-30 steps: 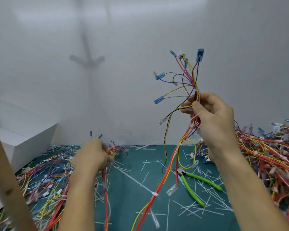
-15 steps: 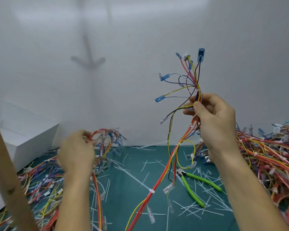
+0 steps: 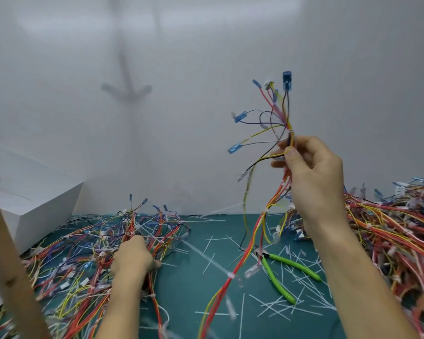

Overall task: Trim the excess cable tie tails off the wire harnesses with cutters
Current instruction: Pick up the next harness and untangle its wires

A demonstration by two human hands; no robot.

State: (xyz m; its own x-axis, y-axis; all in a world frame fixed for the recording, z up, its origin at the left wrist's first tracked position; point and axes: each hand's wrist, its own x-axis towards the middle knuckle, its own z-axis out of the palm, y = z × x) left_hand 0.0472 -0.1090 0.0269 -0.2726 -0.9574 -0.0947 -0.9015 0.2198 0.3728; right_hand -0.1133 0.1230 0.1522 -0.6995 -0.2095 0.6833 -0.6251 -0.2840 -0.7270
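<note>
The harness point(image 3: 290, 137) is raised before the wall, with the right hand's point(image 3: 311, 172) fingers curled round its bundle. Below, the cutters point(image 3: 278, 282) lie on open mat point(image 3: 189, 289) between the left pile point(image 3: 71, 265) and the right pile point(image 3: 389, 228). The left hand point(image 3: 132, 256) is on the left pile; I cannot tell how its fingers lie.

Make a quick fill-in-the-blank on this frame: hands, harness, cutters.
1. The right hand holds a wire harness raised ____ the mat.
2. The cutters lie on the mat, touched by neither hand, and their handles are coloured ____.
3. The left hand is down among the harness pile on the mat's ____ side.

Missing words: above; green; left.
</note>
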